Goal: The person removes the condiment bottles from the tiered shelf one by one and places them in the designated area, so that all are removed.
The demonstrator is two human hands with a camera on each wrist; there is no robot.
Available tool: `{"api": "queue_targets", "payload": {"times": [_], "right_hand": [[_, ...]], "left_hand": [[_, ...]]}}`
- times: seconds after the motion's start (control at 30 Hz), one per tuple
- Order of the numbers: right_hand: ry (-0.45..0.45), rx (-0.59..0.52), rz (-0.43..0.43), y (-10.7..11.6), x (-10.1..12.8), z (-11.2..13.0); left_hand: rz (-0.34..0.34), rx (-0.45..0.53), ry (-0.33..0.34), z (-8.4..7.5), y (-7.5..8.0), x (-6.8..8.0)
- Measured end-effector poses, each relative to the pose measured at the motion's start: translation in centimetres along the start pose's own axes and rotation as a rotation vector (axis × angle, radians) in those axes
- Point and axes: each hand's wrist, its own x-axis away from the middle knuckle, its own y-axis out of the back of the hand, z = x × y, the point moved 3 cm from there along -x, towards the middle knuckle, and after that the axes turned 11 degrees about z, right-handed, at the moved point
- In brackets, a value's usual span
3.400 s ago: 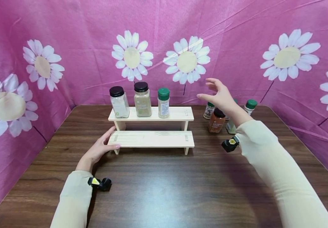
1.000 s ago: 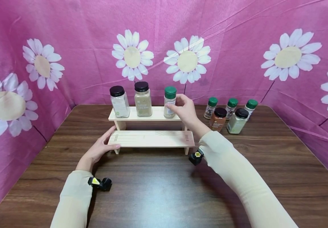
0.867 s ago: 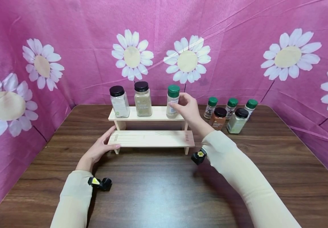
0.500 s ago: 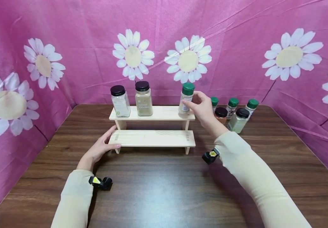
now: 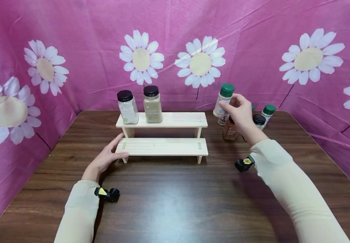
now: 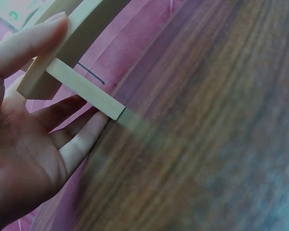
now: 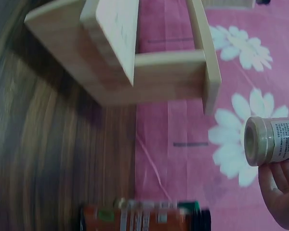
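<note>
On the left, my left hand [image 5: 107, 158] lies relaxed with its fingers straight against the left end of the wooden rack [image 5: 162, 147], thumb on the edge of the lower step and fingers along its leg; it grips nothing. On the rack's upper step I see two black-capped jars [image 5: 139, 105] standing side by side near the left end. Past the right end of the rack, my right hand [image 5: 240, 113] holds the green-capped spice bottle [image 5: 222, 100] in the air, fingers and thumb curled round its body below the cap; the bottle is tilted slightly and clear of the table [image 5: 175, 202]. The wrist view shows its round base facing the camera, with my fingertips [image 7: 279, 180] on its side. Just below and behind that hand stands a cluster of spice jars on the table, among them an orange-brown jar [image 5: 229, 130] and a green-capped bottle [image 5: 267, 113] further right, partly hidden by my hand.
</note>
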Motion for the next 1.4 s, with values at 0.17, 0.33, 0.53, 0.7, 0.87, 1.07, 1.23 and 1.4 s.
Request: {"api": "queue_targets", "payload": {"times": [0.17,0.33,0.53,0.7,0.87,1.07,1.23,1.4], "right_hand": [[-0.017,0.061,-0.032,2.4,0.1,-0.3],[-0.014,0.066,-0.087,4.5,0.1,-0.4],[0.002,0.038,-0.139,7.0,0.5,-0.4],[0.010,-0.097,-0.188,8.9,0.7,-0.8],[-0.006,-0.115,-0.255,10.9,1.0,-1.2],[-0.036,-0.089,-0.289,12.7,1.7,-1.9],[-0.100,0.059,-0.334,14.0,2.4,-2.8],[-0.158,0.131,-0.355,15.1,2.9,-4.1]], "left_hand": [[-0.001,0.007,-0.002,0.0,0.0,0.1],[-0.006,0.008,0.004,0.2,0.0,0.1],[0.002,0.008,0.003,0.2,-0.1,0.2],[0.001,0.011,0.006,0.1,-0.1,0.2],[0.000,0.017,0.004,0.1,-0.1,0.2],[0.001,0.021,0.003,0.1,-0.1,0.2],[0.000,0.017,0.000,0.0,-0.1,0.1],[0.000,0.016,0.000,0.0,-0.1,0.1]]}}
